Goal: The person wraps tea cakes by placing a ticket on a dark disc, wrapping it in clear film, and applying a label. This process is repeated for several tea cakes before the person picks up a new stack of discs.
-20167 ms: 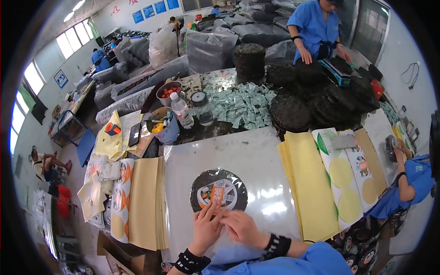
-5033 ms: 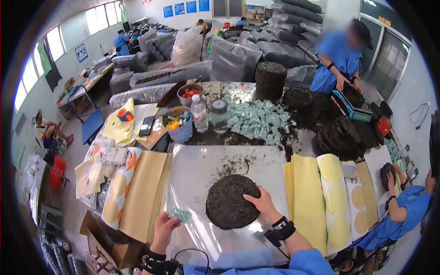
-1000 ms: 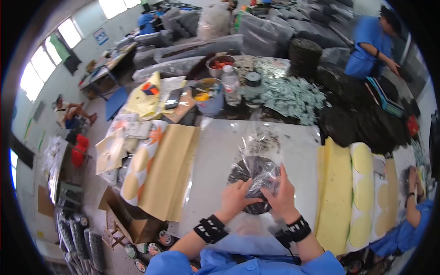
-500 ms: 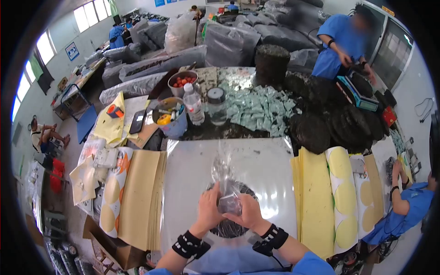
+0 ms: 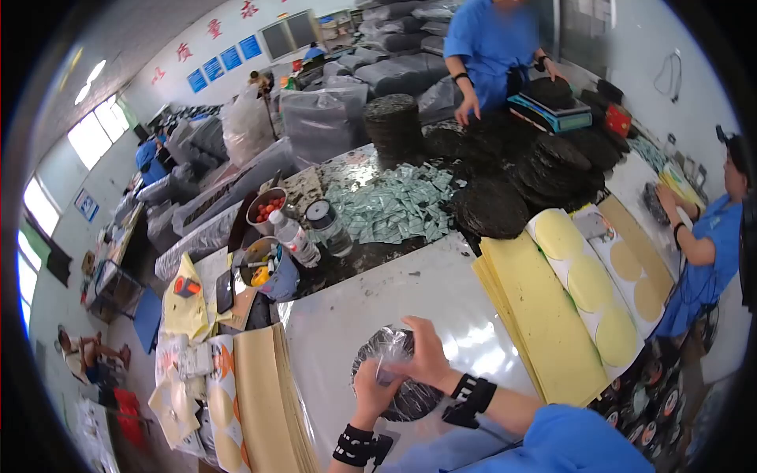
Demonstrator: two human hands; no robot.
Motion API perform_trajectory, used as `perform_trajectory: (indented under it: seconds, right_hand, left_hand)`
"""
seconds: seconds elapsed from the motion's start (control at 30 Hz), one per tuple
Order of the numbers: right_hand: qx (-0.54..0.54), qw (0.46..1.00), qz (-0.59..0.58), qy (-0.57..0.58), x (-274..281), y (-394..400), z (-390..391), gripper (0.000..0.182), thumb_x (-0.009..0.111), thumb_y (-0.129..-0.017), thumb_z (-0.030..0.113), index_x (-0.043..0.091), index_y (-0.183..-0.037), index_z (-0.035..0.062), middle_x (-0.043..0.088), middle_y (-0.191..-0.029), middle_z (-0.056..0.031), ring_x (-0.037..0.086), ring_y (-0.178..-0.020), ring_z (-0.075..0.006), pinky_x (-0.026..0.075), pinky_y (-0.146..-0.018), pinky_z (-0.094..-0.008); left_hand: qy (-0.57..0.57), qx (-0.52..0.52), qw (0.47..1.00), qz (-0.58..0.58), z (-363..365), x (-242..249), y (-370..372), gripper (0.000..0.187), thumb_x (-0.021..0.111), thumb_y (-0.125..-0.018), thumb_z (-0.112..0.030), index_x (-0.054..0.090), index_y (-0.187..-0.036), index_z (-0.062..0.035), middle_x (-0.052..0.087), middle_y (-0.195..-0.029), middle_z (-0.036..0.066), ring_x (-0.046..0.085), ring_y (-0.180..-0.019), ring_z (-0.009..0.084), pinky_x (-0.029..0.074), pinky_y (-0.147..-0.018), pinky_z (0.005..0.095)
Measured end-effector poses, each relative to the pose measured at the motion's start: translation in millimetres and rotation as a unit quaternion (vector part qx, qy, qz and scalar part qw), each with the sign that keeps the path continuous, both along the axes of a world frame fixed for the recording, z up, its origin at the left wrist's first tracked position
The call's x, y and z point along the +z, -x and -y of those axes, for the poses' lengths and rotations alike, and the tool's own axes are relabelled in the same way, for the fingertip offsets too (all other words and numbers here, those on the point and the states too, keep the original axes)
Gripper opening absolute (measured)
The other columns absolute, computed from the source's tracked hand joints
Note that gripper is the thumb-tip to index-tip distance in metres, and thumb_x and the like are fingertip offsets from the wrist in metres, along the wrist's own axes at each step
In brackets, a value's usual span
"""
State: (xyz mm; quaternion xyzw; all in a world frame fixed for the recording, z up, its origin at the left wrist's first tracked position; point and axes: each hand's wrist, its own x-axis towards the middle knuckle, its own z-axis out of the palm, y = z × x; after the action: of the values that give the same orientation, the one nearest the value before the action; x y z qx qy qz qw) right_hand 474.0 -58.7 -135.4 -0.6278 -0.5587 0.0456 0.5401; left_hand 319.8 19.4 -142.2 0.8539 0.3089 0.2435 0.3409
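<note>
On the white work surface (image 5: pixel 339 315) in front of me lies a dark round cake (image 5: pixel 418 400) in a clear plastic bag (image 5: pixel 388 347). My left hand (image 5: pixel 372 392) is closed on the gathered plastic at the cake's left side. From the right, my right hand (image 5: pixel 424 355) pinches the same plastic over the middle of the cake. The two hands almost meet, and their fingers partly hide the bunched plastic. Black straps circle both wrists.
Stacked brown paper (image 5: pixel 268 394) lies left, yellow sheets (image 5: pixel 536 315) right. Beyond are green packets (image 5: pixel 386 201), a water bottle (image 5: pixel 293 239), a lidded jar (image 5: pixel 330 229) and dark round cakes (image 5: pixel 493 209). One co-worker (image 5: pixel 493 55) stands by a scale (image 5: pixel 556 118); another (image 5: pixel 710 236) works at right.
My view has tilted and swung, so the table appears slanted. Both hands remain on the plastic, with the right hand now higher than the left. The far co-worker's arms have spread apart.
</note>
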Motion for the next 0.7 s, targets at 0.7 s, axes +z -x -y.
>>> perform_trajectory:
  seconds: [0.7]
  right_hand:
    - [-0.018,0.983,-0.023,0.184,-3.6,5.1,23.0,0.026,0.07,-0.079,0.01,0.062,-0.102,0.0019,0.063,-0.093,-0.0154,0.065,-0.089,-0.0361,0.054,-0.074,-0.0433]
  left_hand:
    - [-0.137,-0.101,0.982,-0.087,43.1,24.0,-20.5,0.101,0.073,-0.072,-0.043,0.034,-0.145,0.0143,0.036,-0.152,0.033,0.031,-0.145,0.0453,0.02,-0.12,0.0519]
